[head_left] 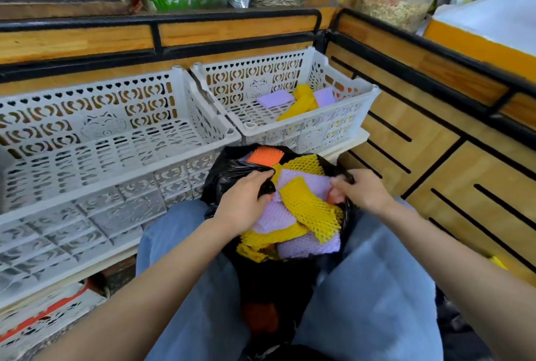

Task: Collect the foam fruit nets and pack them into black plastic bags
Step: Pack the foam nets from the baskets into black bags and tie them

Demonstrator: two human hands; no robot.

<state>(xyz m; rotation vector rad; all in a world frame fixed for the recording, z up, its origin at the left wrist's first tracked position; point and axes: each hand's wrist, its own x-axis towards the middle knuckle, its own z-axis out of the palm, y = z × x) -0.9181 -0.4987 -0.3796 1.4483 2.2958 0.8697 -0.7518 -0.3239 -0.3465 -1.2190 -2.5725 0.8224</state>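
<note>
Gripping the bag with both hands, is that it? the first annotator asks.

Yes, the second says. The left hand (pixel 246 195) has its fingers curled over the left rim of the black plastic bag (pixel 226 175), and the right hand (pixel 362 189) pinches the right rim. Probably they spread the mouth so the load settles, or gather it to close. Cannot tell which.

Where are the nets? the first asks.

Most foam fruit nets (pixel 290 230) are in the bag, heaped to the rim, the second says. A yellow net (pixel 307 207) lies on top, purple nets (pixel 269 218) lie under it, and an orange net (pixel 265 156) sits at the far edge. The bag stands between the person's knees (pixel 377 259), which likely brace it upright so both hands are free for the rim.

Task finished? the first asks.

Not by the look, the second says. The right-hand white basket (pixel 304 128) holds some yellow and purple nets (pixel 301 102), near the bag. The left white basket (pixel 116 157) sits just beside it. The bag looks near full, so tamping down or a second bag seems likely.
</note>
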